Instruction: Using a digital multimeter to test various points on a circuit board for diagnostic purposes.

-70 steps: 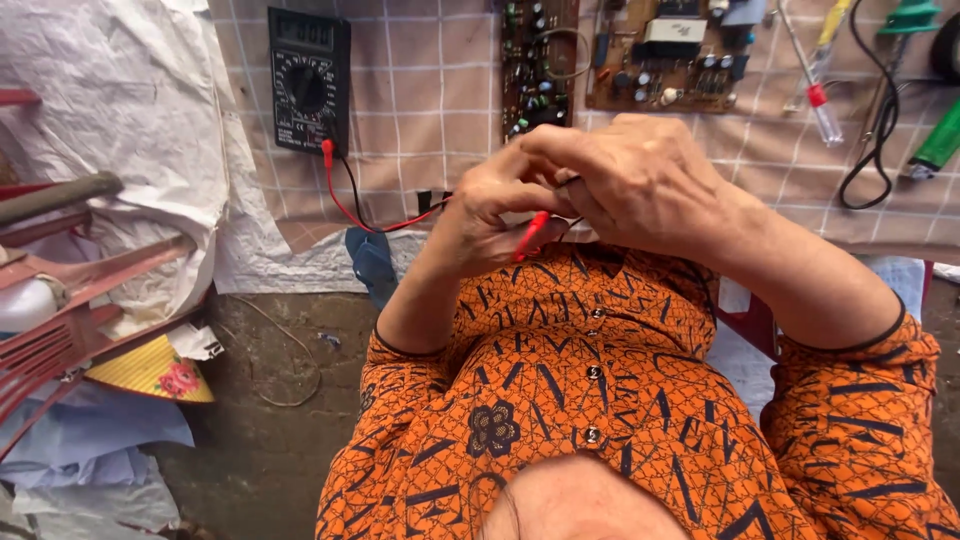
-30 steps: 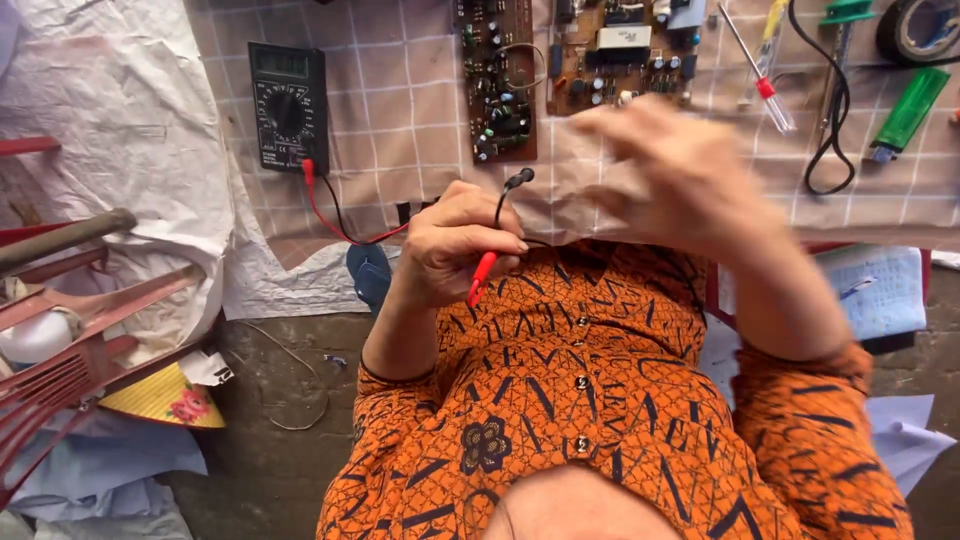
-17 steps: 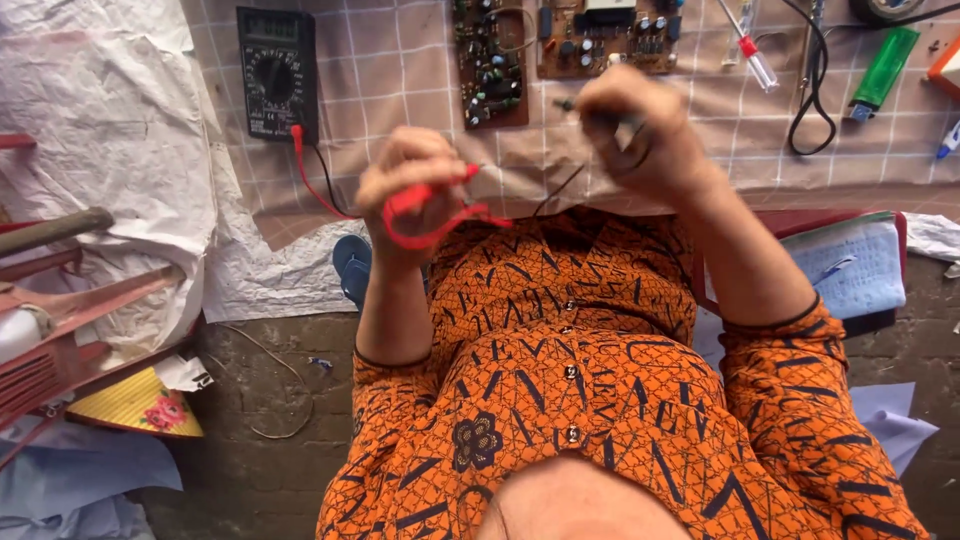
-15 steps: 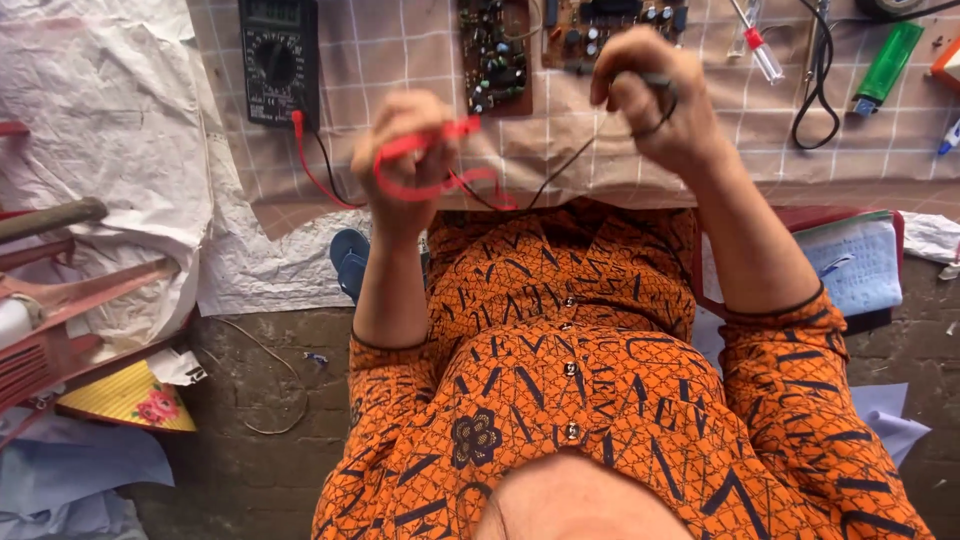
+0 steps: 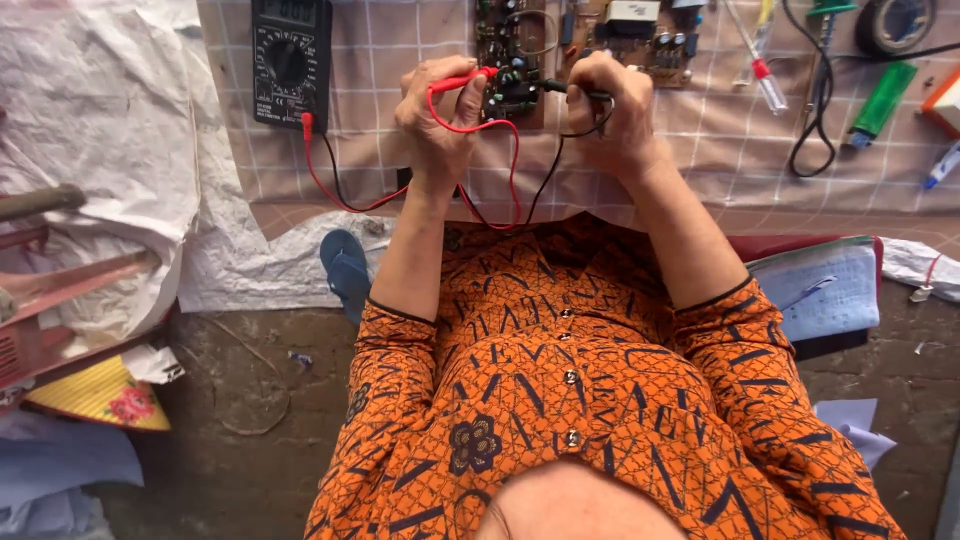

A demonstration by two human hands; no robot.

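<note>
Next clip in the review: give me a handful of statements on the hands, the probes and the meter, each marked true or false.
1. The left hand holds the red probe. True.
2. The right hand holds a green lighter. False: it holds the black probe; the green lighter lies untouched at the far right.
3. Both probe tips point at the circuit board. True.
4. The multimeter sits to the right of both hands. False: it lies to their left.
5. A red lead runs from the multimeter toward the left hand. True.
6. The sleeves are plain blue. False: they are orange with a dark pattern.
</note>
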